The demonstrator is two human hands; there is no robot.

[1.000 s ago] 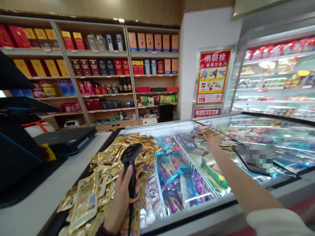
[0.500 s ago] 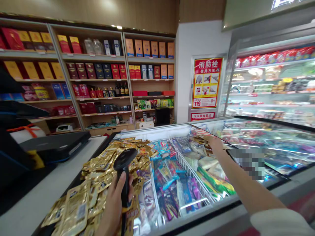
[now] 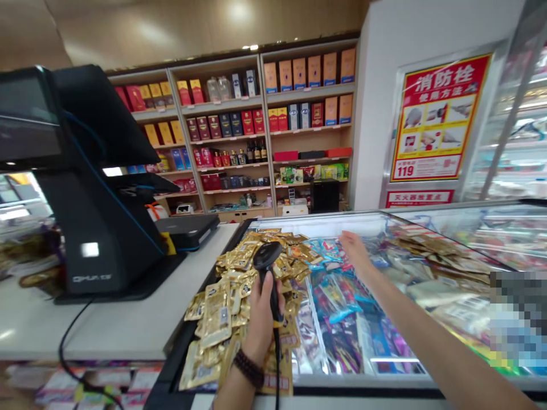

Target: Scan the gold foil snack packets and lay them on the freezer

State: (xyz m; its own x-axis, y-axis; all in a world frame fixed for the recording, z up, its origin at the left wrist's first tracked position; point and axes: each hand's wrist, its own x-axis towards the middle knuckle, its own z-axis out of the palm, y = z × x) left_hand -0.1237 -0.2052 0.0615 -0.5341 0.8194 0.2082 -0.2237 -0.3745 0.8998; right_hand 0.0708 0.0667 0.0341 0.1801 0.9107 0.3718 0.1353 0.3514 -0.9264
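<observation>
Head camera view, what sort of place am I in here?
Most likely a shop's checkout: a till stands on the counter, your left hand holds a handheld scanner, and shelves of boxed goods line the wall behind.

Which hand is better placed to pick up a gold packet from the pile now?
Probably the right hand: it appears empty and is stretched out above the colourful packets, beside the gold packets. The left hand is nearer the pile, but it grips the black scanner.
</observation>
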